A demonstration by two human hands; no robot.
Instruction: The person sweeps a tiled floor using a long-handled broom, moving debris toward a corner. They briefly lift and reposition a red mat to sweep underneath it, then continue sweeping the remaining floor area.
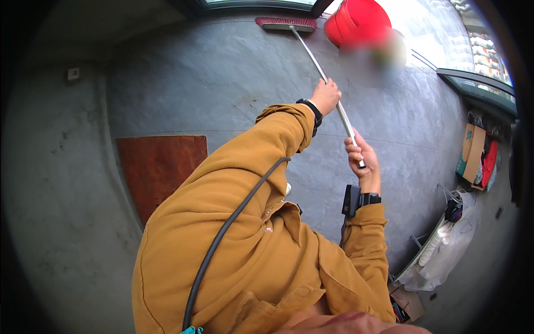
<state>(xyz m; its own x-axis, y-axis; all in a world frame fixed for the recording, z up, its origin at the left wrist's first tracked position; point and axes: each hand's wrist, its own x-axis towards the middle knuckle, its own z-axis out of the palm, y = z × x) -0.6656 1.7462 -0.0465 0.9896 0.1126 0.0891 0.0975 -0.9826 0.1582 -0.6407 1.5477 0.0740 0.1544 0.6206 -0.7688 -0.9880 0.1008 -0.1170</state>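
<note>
Both hands on the broom [307, 52], we had it stretched out far ahead of us! Our left hand [327, 96] had its fingers wrapped round the silvery handle [345, 119] partway along, while our right hand [362, 155] gripped it close to the near end. At the far side, the head [278, 26] with its red bristles rested on the grey floor [400, 122], just left of a red bucket [356, 19]. Nearer, on the left, we had a reddish-brown board [161, 167]; over on the right, a cardboard box [471, 146].
</note>
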